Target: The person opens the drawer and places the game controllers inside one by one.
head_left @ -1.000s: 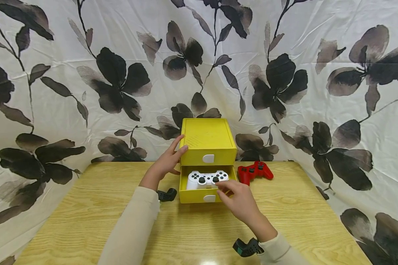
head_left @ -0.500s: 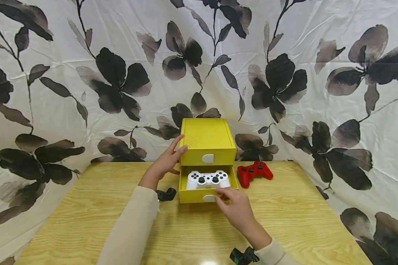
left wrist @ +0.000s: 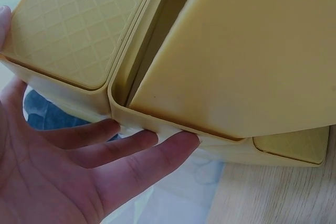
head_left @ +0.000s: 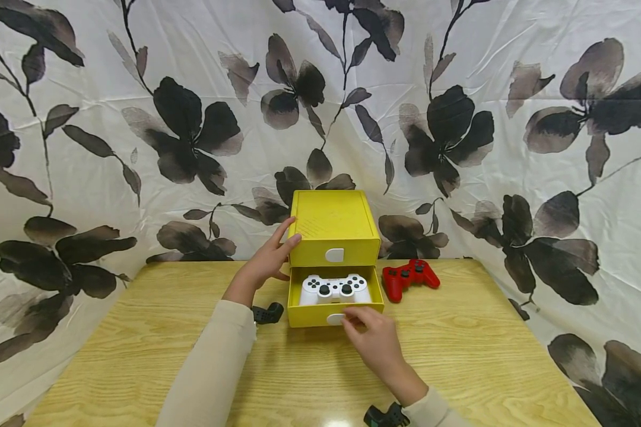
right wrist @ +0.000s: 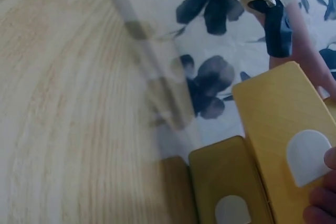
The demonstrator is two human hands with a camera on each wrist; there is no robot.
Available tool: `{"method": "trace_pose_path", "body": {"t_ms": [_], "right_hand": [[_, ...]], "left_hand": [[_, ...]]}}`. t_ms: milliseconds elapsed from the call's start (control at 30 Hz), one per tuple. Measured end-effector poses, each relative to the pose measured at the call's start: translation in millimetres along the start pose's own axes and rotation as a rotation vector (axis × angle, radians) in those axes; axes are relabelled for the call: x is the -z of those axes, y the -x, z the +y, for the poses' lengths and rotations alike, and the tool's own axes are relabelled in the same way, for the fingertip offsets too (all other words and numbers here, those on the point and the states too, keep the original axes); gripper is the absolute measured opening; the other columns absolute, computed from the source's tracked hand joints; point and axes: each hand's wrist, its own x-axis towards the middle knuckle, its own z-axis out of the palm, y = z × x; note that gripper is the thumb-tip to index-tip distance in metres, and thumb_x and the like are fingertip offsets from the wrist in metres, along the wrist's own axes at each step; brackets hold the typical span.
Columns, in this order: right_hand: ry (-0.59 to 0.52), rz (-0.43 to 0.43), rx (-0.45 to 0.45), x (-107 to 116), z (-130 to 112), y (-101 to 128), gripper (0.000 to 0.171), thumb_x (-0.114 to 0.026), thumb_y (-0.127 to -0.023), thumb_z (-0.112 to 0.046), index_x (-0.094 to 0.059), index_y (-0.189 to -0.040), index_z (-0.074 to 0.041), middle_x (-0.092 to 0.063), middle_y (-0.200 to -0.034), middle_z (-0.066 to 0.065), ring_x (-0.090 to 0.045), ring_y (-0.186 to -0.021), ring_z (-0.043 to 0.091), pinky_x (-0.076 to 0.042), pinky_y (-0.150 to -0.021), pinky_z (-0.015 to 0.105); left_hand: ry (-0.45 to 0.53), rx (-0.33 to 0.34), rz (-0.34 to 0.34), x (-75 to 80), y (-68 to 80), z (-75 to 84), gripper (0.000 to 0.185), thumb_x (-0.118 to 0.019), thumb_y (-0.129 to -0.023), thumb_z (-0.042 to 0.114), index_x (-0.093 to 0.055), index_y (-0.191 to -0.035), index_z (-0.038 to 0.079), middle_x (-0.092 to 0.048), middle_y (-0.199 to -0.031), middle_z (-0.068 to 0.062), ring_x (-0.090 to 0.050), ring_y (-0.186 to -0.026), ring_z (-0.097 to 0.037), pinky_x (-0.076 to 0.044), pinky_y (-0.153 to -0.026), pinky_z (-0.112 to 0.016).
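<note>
A small yellow plastic two-drawer cabinet (head_left: pixel 335 228) stands at the far middle of a light wooden table (head_left: pixel 139 344), close to a white cloth backdrop printed with dark flowers (head_left: pixel 139 118). Its lower drawer (head_left: pixel 312 315) is pulled out toward the near side, and a white game controller (head_left: pixel 335 288) lies inside it, buttons and sticks facing up. The upper drawer is closed, its white tab handle (head_left: pixel 334 255) showing on the front.

The left hand (head_left: pixel 267 261) rests flat against the left side of the cabinet, fingers straight and lying along its upper left edge; the left wrist view shows the fingers (left wrist: pixel 157 148) pressed under the yellow rim, holding nothing. The right hand (head_left: pixel 371 338) is at the front of the open drawer, its fingertips curled at the right edge of the drawer's white tab handle (head_left: pixel 335 319); the right wrist view shows a fingertip (right wrist: pixel 329 158) touching that tab. Whether the fingers pinch the tab or only touch it cannot be told.

A red game controller (head_left: pixel 410 275) lies on the table just right of the cabinet, apart from both hands. A small black object (head_left: pixel 269 313) sits at the left wrist, just left of the open drawer
</note>
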Motion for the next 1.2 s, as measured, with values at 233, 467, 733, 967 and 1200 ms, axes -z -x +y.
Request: {"method": "trace_pose_path", "body": {"t_ms": [233,467,733,967,1200], "right_hand": [[-0.042,0.023,-0.067,-6.5,-1.5,4.2,0.018,-0.082,-0.072,-0.002,-0.075,-0.088,-0.006,-0.072,-0.083,0.001,-0.068,-0.072,0.009,-0.052,-0.067,0.01],[-0.047,0.044,-0.081,-9.9,-1.6,6.3,0.018,-0.082,-0.073,0.001,-0.074,-0.087,-0.006,-0.07,-0.082,0.001,-0.068,-0.074,0.009,-0.053,-0.069,0.01],[-0.064,0.045,-0.106,-10.2,-2.3,4.3,0.016,-0.08,-0.075,0.001,-0.074,-0.089,-0.007,-0.069,-0.083,0.001,-0.068,-0.075,0.009,-0.055,-0.068,0.014],[-0.07,0.016,-0.149,-9.6,-5.3,1.2,0.013,-0.078,-0.078,-0.001,-0.075,-0.09,-0.008,-0.069,-0.084,0.001,-0.068,-0.077,0.01,-0.056,-0.069,0.016],[-0.056,0.035,-0.142,-11.6,-5.9,-2.9,0.014,-0.079,-0.077,-0.001,-0.075,-0.089,-0.007,-0.069,-0.083,0.002,-0.068,-0.074,0.011,-0.057,-0.067,0.019]], "left_hand": [[0.008,0.0,-0.009,0.0,0.1,0.4,0.067,-0.045,-0.091,0.068,-0.01,-0.147,0.058,-0.017,-0.161,-0.017,-0.04,-0.133,-0.053,-0.055,-0.079,-0.059],[0.019,0.017,-0.034,-1.4,9.2,13.5,0.065,-0.042,-0.099,0.055,-0.005,-0.152,0.048,-0.013,-0.162,-0.019,-0.036,-0.135,-0.053,-0.051,-0.085,-0.064],[0.041,-0.004,-0.042,-3.6,22.4,26.4,0.065,-0.041,-0.101,0.05,-0.004,-0.154,0.041,-0.007,-0.163,-0.015,-0.024,-0.144,-0.046,-0.045,-0.093,-0.068],[0.052,-0.01,-0.016,-3.7,3.4,5.7,0.065,-0.042,-0.099,0.055,-0.005,-0.152,0.048,-0.01,-0.163,-0.015,-0.023,-0.145,-0.043,-0.039,-0.098,-0.069],[0.057,-0.011,-0.03,-5.9,15.2,19.8,0.064,-0.04,-0.101,0.05,-0.004,-0.154,0.041,-0.005,-0.163,-0.015,-0.018,-0.147,-0.044,-0.034,-0.102,-0.07]]}}
